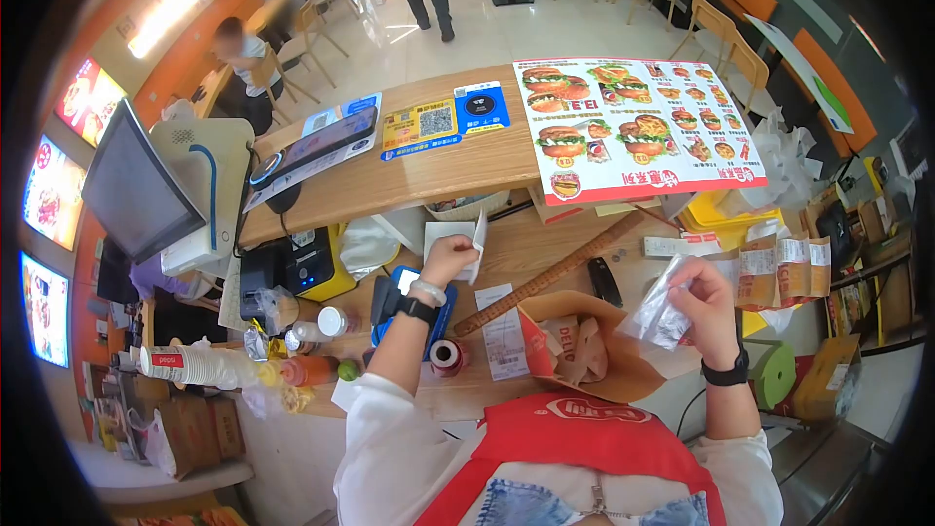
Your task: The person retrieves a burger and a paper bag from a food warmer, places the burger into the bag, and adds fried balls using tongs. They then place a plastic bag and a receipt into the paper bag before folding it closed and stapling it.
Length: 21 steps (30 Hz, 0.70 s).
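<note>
My right hand (703, 300) pinches a clear, crinkled plastic packet (659, 319) above the right side of an open brown paper bag (623, 358). Inside the bag sits a brown printed food wrapper (575, 351). Over the counter's middle, my left hand (450, 259) is closed at a white, upright paper-like piece (477, 245), beside a white box-like shape. What that white piece is exactly, I cannot make out. A long printed receipt (504, 331) lies left of the bag, with a dark red can (446, 357) beside it.
A brown strip (555, 268) runs diagonally across the counter (531, 244). Stacked cups (195, 363), bottles and a printer (292, 268) stand left. Brown bags with receipts (779, 268) stand right. A menu sheet (638, 127) covers the upper ledge. Two people are beyond it.
</note>
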Motion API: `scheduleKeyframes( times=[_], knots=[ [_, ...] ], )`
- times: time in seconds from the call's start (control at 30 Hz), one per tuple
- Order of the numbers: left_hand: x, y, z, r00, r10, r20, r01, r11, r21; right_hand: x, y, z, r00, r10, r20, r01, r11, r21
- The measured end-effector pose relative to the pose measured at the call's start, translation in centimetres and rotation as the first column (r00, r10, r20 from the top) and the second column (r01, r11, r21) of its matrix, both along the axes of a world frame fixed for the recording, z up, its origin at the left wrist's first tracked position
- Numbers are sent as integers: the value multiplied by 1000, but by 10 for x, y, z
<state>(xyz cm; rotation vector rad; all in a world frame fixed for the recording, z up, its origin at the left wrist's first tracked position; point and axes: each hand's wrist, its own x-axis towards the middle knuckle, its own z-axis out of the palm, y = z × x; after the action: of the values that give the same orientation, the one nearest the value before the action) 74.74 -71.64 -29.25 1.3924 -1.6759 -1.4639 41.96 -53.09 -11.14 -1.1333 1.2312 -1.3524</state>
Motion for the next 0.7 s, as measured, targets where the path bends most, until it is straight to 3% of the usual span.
scheduleKeyframes(
  times=[0.03,0.07,0.1,0.13,0.17,0.23,0.27,0.3,0.37,0.43,0.47,0.53,0.57,0.6,0.63,0.67,0.7],
  knots=[
    [-5,12,21,1000,-1,-1,1,1000,1,0,-2,0,991,78,105,-76,997,-18],
    [-14,32,58,944,-36,-328,98,980,173,3,-6,2,991,78,104,-77,997,-17],
    [-21,49,86,785,-5,-620,240,925,296,10,-12,5,983,177,-55,-183,974,-137],
    [-24,58,97,772,-129,-622,351,903,248,17,-18,9,942,251,-223,-302,924,-236],
    [-27,67,108,746,-250,-617,458,866,202,24,-24,12,941,254,-223,-305,922,-237],
    [-43,90,150,657,-404,-636,539,842,23,38,-32,16,792,382,-476,-531,816,-229],
    [-46,88,150,560,-559,-612,640,761,-109,45,-34,16,792,383,-476,-532,814,-231],
    [-50,90,157,530,-599,-599,671,729,-136,51,-36,15,785,434,-441,-563,797,-218],
    [-54,90,160,549,-542,-636,647,757,-86,52,-36,16,775,481,-409,-593,777,-211],
    [-52,69,145,726,-401,-559,444,893,-64,43,-29,19,888,338,-311,-403,898,-177],
    [-48,56,137,751,-192,-631,304,950,73,36,-27,20,949,252,-192,-286,941,-181],
    [-39,9,88,861,141,-489,-117,990,79,21,-21,19,997,80,10,-77,983,-165],
    [-32,-14,58,955,152,-255,-182,978,-100,13,-19,19,993,5,121,13,989,-145],
    [-27,-33,35,979,202,-11,-197,937,-288,4,-16,14,989,-37,144,57,989,-136],
    [-27,-44,20,980,198,-16,-194,935,-296,-4,-13,9,983,-79,166,101,987,-128],
    [-27,-50,8,936,244,254,-72,838,-541,-10,-8,8,985,-87,150,105,987,-117],
    [-29,-60,-6,809,345,476,119,698,-706,-12,-4,7,985,-92,146,111,986,-124]
  ],
)
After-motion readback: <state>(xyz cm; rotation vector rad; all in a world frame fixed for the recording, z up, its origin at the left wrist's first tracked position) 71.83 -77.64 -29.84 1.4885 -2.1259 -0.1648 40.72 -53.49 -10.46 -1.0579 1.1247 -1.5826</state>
